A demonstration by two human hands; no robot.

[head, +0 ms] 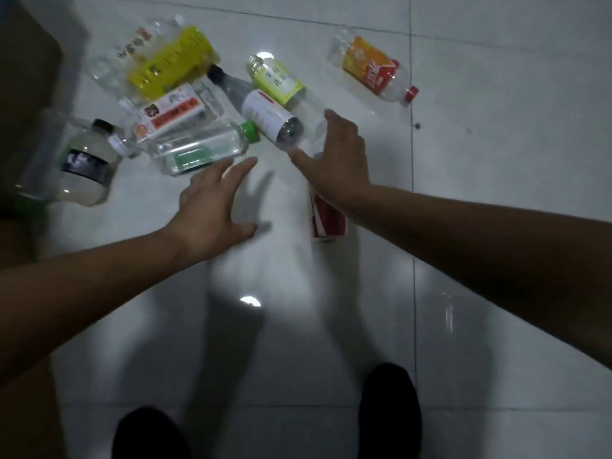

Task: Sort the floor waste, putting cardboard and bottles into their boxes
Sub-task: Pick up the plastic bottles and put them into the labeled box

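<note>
most of the sorting is looking undone: at least eight bottles are lying on the tiled floor (pixel 496 293), and none is showing inside a box. a heap is sitting toward 11 o'clock of the frame, among it the yellow-label bottle (pixel 172 61), the green-cap bottle (pixel 198 150), the white-label bottle (pixel 265 115) and the lime-label bottle (pixel 281 81). the black-label bottle (pixel 79 164) is lying at 9 o'clock, and the orange-label bottle (pixel 371 71) is lying alone at 1 o'clock. the left hand (pixel 212 200) is hovering with fingers spread and holding nothing, its fingertips just beside the green-cap bottle. the right hand (pixel 337 160) is likewise spread and empty, reaching at the base of the white-label bottle; whether it is touching is unclear. a red-label container (pixel 328 217) is lying under the right wrist. a brown shape (pixel 26 44) at 10 o'clock may be a box; no loose cardboard is showing.
</note>
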